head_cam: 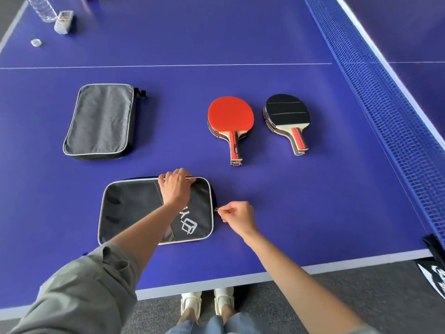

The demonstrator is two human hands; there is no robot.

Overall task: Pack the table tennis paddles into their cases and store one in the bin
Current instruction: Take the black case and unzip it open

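Head view hid part of the near case [134,208] under the left hand [177,186], which gripped its far edge on the desk [301,201], while the right hand [237,216] pinched the barely visible zipper pull [216,209].

You see a blue tabletop [265,44] with a net [375,97] at its right side; a clear bottle [44,9], its cap [36,42] and a small box [63,21] sit far left.
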